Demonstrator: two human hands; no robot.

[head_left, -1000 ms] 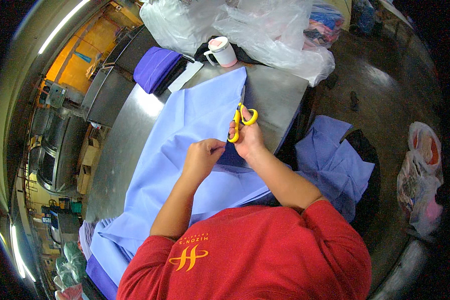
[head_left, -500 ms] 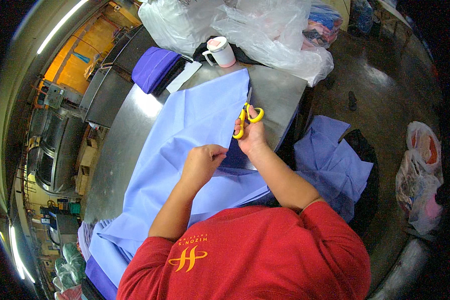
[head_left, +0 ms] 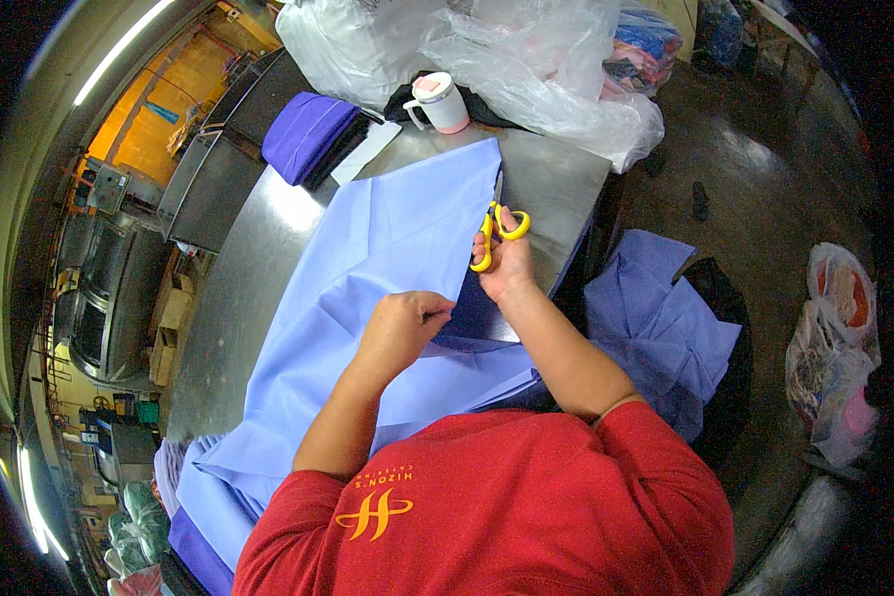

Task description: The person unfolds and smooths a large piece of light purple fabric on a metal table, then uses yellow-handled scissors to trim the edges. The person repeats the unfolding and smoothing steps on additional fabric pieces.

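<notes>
A light blue cloth point(head_left: 353, 258) lies spread over the metal table point(head_left: 223, 318), with loose folds toward me. My left hand point(head_left: 404, 326) is closed in a pinch on the cloth's right edge. In my right hand point(head_left: 509, 271) I hold scissors point(head_left: 484, 245) with yellow handles, fingers through the loops. The blades point away from me along the cloth's right edge, near its far corner, and stand slightly apart. Part of the blades is hidden by the cloth.
A white mug point(head_left: 437, 102) stands at the table's far side, beside folded purple cloth point(head_left: 308, 136). Behind it are large plastic bags point(head_left: 536, 60). More light blue cloth point(head_left: 656, 318) hangs off the right side. Another plastic bag point(head_left: 834, 348) is on the floor at far right.
My right hand and the scissors have shifted slightly right, and the cloth's far corner has moved right with them. My left hand keeps its pinch, almost in the same place.
</notes>
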